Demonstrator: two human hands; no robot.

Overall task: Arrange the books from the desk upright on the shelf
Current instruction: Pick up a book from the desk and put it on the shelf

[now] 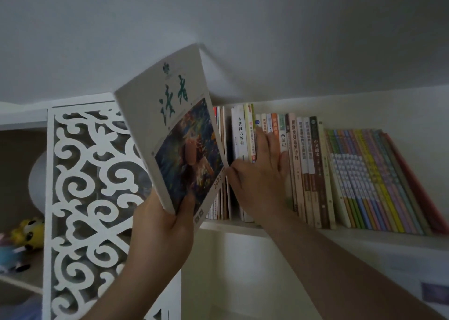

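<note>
My left hand [162,225] grips the bottom corner of a thin magazine [170,130] with a white cover, green characters and a colourful painting. It is held tilted in front of the shelf's left end. My right hand [262,174] lies flat, fingers spread, against the spines of the upright books [306,169], pressing them rightward. A narrow gap shows between thin books [222,198] at the left and the ones under my palm. The white shelf board [364,237] carries the whole row.
A white carved lattice panel [85,198] stands at the shelf's left side. Left of it, a cubby holds a yellow plush toy [30,232] and a pale round object [38,181]. At the far right, colourful thin books [379,178] lean leftward. White wall fills the space above.
</note>
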